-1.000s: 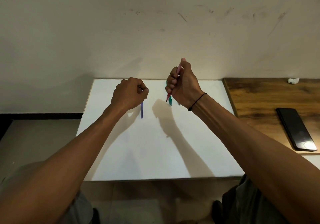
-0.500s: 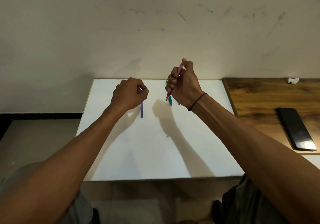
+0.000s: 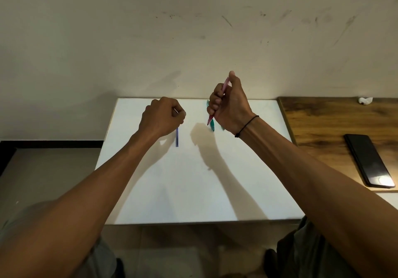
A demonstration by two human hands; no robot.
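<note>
While both fists hover over the far half of the white counter (image 3: pixel 193 191), all the action sits in the right hand (image 3: pixel 231 107): its fingers are wrapped tight round a pink pen (image 3: pixel 225 84), thumb capping the top end, tip poking out below the little finger. Look at that axis: steep, almost upright, leaning so the tip points down and to the left toward the counter while the button end rises toward the wall. That's the line that matters, because any press from the thumb has to run straight down the barrel, and the thumb is already sitting right on it. Over on the other side, the left hand (image 3: pixel 161 116) is curled too, apparently round the upper end of a blue pen (image 3: pixel 177 137), whose lower length drops straight toward the viewer beneath the fist; whether its tip touches the counter, I can't tell. A green pen (image 3: pixel 212 125) lies flat just behind the right hand, far closer to it than to the left. Off right, a dark phone (image 3: pixel 369 161) rests on the wooden counter (image 3: pixel 323 122), well apart from everything.
</note>
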